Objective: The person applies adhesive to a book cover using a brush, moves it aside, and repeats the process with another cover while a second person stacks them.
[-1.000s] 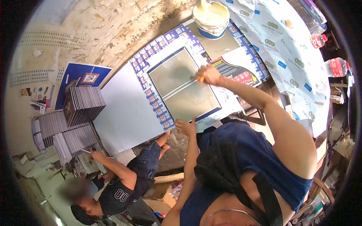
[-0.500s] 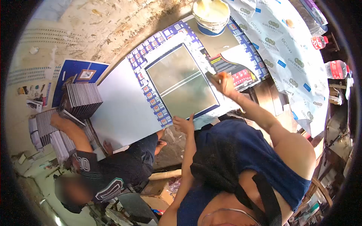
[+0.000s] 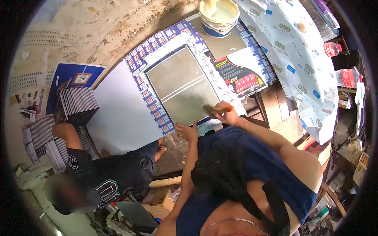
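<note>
A grey board cover (image 3: 176, 73) with dark blue edges and two pale strips across it lies on a white-smeared, blue-patterned sheet (image 3: 155, 114). My right hand (image 3: 229, 113) is closed round a dark brush-like tool (image 3: 212, 110), held at the cover's lower right part. My left hand (image 3: 186, 131) rests at the cover's near edge, fingers apart, with nothing gripped in it. Beyond the cover, a tub of pale paste (image 3: 219, 17) stands on another grey board.
A co-worker in a black shirt (image 3: 84, 167) sits at the left beside stacks of dark books (image 3: 78, 105). A pale board (image 3: 118, 114) lies left of the cover. Printed wrapping sheet (image 3: 299, 70) and bottles with red labels (image 3: 348, 78) are at the right.
My right hand has moved with the tool toward me and left, from the cover's right edge to its near right part. The whole view has shifted slightly.
</note>
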Tool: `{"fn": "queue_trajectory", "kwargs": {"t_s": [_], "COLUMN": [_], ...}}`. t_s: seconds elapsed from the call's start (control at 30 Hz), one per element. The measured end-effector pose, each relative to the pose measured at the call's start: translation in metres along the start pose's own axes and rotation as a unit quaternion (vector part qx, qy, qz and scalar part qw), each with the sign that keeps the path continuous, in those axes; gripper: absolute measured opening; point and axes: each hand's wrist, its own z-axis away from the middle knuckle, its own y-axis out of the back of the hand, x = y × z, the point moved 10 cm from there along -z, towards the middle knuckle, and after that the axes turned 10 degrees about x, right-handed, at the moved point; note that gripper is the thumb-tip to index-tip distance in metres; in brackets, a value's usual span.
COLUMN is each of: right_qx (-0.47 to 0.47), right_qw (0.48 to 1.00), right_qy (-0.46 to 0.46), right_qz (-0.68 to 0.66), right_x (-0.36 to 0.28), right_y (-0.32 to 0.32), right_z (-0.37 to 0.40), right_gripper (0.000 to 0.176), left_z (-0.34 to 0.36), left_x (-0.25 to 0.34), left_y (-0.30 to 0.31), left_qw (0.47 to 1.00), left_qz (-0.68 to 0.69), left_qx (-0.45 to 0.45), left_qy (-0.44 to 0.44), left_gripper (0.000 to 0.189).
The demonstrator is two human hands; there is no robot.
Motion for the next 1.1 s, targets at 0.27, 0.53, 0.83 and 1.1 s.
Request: {"fn": "queue_trajectory", "kwargs": {"t_s": [0.27, 0.53, 0.83, 1.1], "right_qx": [0.065, -0.206, -0.324, -0.199], "right_qw": [0.984, 0.950, 0.938, 0.972], "right_qy": [0.051, 0.225, 0.119, 0.097], "right_qz": [0.160, 0.070, 0.036, 0.075], "right_x": [0.001, -0.096, -0.106, -0.087], "right_y": [0.031, -0.141, -0.227, -0.226], "right_z": [-0.106, -0.132, -0.029, -0.094], "right_gripper": [0.009, 0.024, 0.038, 0.043], "left_z": [-0.030, -0.274, -0.295, -0.291], "left_x": [-0.020, 0.152, 0.168, 0.174], "left_y": [0.012, 0.026, -0.006, -0.018], "left_qw": [0.992, 0.896, 0.876, 0.859], "left_qz": [0.088, 0.204, -0.034, -0.057], "left_qx": [0.020, -0.118, -0.282, -0.340], "left_qy": [0.083, -0.376, -0.389, -0.379], "left_gripper": [0.093, 0.057, 0.080, 0.086]}}
